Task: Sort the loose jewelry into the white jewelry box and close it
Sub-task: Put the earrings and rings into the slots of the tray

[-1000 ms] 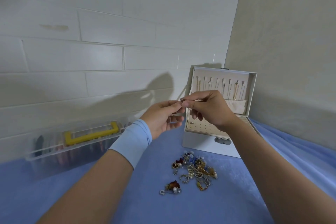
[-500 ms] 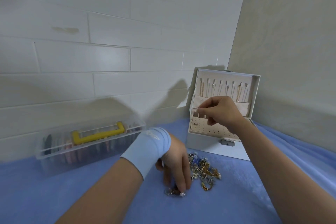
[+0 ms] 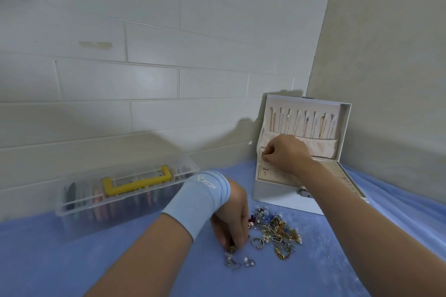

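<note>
The white jewelry box (image 3: 277,196) stands open at the back right, with necklaces hanging inside its raised lid (image 3: 345,123). My right hand (image 3: 284,154) is over the box's perforated earring panel (image 3: 272,173), its fingertips pinching something very small at the panel's far left edge. A heap of loose jewelry (image 3: 275,231) lies on the blue cloth in front of the box. My left hand (image 3: 233,222), with a light blue wristband, reaches down at the heap's left side, fingers curled onto a small piece (image 3: 231,249). A few stray earrings (image 3: 239,261) lie just below.
A clear plastic case with a yellow handle (image 3: 125,190) sits at the left against the white brick wall. A beige wall closes the right side behind the box. The blue cloth (image 3: 96,260) covers the whole surface.
My hands parted from in front of the box. The left dropped to the jewelry heap; the right carried its small piece down to the earring panel's left edge.
</note>
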Tool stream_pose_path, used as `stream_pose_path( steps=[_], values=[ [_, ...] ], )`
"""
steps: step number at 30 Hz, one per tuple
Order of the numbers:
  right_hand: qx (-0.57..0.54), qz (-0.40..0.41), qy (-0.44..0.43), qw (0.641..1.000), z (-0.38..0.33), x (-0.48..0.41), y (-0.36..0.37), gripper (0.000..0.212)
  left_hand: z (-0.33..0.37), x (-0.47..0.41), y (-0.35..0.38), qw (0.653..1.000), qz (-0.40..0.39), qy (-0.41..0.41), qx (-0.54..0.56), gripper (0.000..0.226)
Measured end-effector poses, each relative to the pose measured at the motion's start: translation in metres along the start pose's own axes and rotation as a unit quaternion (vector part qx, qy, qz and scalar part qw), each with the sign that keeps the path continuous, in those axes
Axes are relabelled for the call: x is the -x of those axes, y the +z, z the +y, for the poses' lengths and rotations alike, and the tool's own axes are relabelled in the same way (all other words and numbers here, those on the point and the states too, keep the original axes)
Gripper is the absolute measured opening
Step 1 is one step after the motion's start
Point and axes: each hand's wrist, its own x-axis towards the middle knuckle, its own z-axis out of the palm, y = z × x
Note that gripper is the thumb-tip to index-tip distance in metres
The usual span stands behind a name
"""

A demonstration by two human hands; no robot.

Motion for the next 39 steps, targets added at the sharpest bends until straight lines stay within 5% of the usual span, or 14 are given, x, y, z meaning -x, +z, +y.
stream_pose_path(
  steps=[8, 13, 16, 18, 22, 26, 28, 30, 32, 35, 39],
  values=[
    [0.004, -0.039, -0.018, 0.999, 0.003, 0.004, 0.001, 0.012, -0.020, -0.001, -0.016, 0.962, 0.174, 0.147, 0.152, 0.001],
    [-0.107, -0.003, -0.047, 0.993, -0.001, 0.015, -0.014, 0.014, -0.022, -0.010, -0.019, 0.868, 0.301, 0.196, 0.344, 0.005],
    [-0.349, -0.135, -0.083, 0.924, -0.015, 0.037, -0.038, 0.022, -0.021, -0.017, -0.020, 0.812, 0.339, 0.195, 0.434, 0.016],
    [-0.384, -0.218, -0.110, 0.890, -0.020, 0.049, -0.051, 0.023, -0.019, -0.020, -0.020, 0.763, 0.351, 0.203, 0.503, 0.018],
    [-0.396, -0.191, -0.116, 0.890, -0.024, 0.058, -0.051, 0.023, -0.013, -0.021, -0.017, 0.706, 0.358, 0.219, 0.570, 0.021],
    [-0.406, -0.169, -0.092, 0.894, -0.016, 0.054, -0.045, 0.016, -0.009, -0.020, -0.015, 0.739, 0.339, 0.216, 0.540, 0.014],
    [-0.415, -0.166, -0.068, 0.892, -0.009, 0.052, -0.045, 0.015, -0.012, -0.020, -0.014, 0.817, 0.330, 0.178, 0.438, 0.016],
    [-0.418, -0.162, -0.055, 0.892, -0.001, 0.051, -0.047, 0.014, -0.019, -0.019, -0.012, 0.919, 0.300, 0.127, 0.220, 0.017],
    [-0.408, -0.161, -0.053, 0.897, 0.006, 0.051, -0.050, 0.013, -0.021, -0.019, -0.010, 0.969, 0.221, 0.097, 0.053, 0.013],
    [-0.437, -0.142, -0.026, 0.888, 0.015, 0.049, -0.057, 0.015, -0.015, -0.021, -0.004, 0.986, 0.155, 0.058, -0.027, 0.016],
    [-0.487, -0.067, 0.035, 0.870, 0.029, 0.037, -0.063, 0.016, -0.013, -0.028, 0.000, 0.984, 0.167, 0.038, -0.053, 0.014]
  ],
)
